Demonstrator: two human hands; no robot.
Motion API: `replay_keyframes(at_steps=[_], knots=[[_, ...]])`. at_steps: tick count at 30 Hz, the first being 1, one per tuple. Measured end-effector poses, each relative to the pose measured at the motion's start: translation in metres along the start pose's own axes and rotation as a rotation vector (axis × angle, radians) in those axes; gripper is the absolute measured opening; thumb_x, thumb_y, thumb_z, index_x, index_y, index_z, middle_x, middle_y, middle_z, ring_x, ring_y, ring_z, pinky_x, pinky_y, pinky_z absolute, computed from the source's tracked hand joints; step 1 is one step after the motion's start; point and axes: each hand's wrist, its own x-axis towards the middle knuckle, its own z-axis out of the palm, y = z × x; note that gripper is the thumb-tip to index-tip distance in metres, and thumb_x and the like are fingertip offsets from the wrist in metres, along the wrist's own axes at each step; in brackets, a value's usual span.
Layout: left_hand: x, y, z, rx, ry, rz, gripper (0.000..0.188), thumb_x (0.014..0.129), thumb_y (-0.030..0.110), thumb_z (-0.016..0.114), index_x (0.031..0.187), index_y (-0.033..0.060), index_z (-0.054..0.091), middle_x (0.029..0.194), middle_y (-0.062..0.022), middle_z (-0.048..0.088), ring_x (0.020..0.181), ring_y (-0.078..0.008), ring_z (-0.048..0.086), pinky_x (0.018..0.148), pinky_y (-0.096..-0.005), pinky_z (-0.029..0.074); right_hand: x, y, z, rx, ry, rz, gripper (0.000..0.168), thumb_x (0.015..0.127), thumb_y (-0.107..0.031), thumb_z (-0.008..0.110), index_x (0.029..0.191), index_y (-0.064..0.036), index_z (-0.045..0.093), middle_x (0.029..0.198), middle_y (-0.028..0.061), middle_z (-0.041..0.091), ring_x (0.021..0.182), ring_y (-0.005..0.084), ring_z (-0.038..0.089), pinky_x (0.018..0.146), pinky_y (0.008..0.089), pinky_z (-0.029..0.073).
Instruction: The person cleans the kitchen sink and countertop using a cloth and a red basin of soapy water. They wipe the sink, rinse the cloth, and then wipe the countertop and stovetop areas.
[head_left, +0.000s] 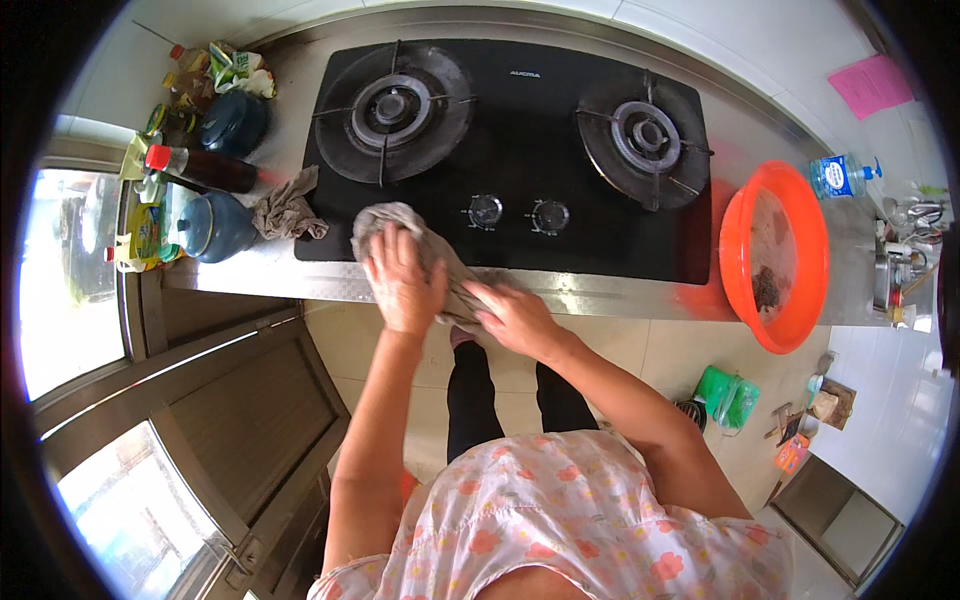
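A damp grey-brown cloth (390, 217) lies bunched over the front left edge of a black glass two-burner gas hob (525, 150). My left hand (401, 281) presses flat on top of this cloth, fingers pointing away from me. Lower down, my right hand (517, 315) grips the trailing end of the same cloth, beyond the hob's front edge. Two control knobs (486, 211) sit to the right of the cloth. Behind it is the left burner (391, 109); the right burner (646, 135) is farther off. Neither burner shows a flame.
An orange basin (814, 247) of cloudy water, with something dark in it, overhangs the counter's right edge. A second crumpled cloth (289, 206) touches the hob's left side. Beyond stand a dark bottle with a red cap (202, 166), blue lidded pots (217, 226) and several other bottles.
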Motion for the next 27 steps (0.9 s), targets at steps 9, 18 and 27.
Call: replay_keyframes(at_steps=[9, 18, 27], knots=[[-0.07, 0.162, 0.042, -0.505, -0.16, 0.319, 0.046, 0.062, 0.001, 0.062, 0.108, -0.0005, 0.056, 0.126, -0.0147, 0.053, 0.118, -0.0371, 0.046, 0.098, -0.0494, 0.04, -0.167, 0.055, -0.07, 0.016, 0.095, 0.232, 0.04, 0.08, -0.01, 0.065, 0.12, -0.01, 0.06, 0.09, 0.0137, 0.064, 0.075, 0.031, 0.064, 0.065, 0.038, 0.053], [-0.046, 0.028, 0.009, -0.161, 0.277, -0.231, 0.046, 0.073, 0.005, 0.065, 0.116, -0.0035, 0.052, 0.124, -0.0236, 0.049, 0.119, -0.0423, 0.043, 0.101, -0.0496, 0.035, -0.03, -0.008, -0.024, -0.016, 0.027, -0.156, 0.053, 0.081, -0.027, 0.07, 0.129, -0.015, 0.05, 0.09, 0.0113, 0.057, 0.069, 0.0301, 0.062, 0.057, 0.0411, 0.052], [-0.071, 0.157, 0.051, -0.067, -0.002, 0.105, 0.04, 0.065, 0.008, 0.062, 0.104, -0.0002, 0.058, 0.107, -0.0177, 0.056, 0.111, -0.0374, 0.049, 0.093, -0.0489, 0.04, -0.148, 0.076, -0.073, -0.068, 0.089, 0.022, 0.039, 0.08, -0.019, 0.066, 0.118, -0.012, 0.058, 0.09, 0.0119, 0.06, 0.069, 0.0304, 0.063, 0.058, 0.0409, 0.052]])
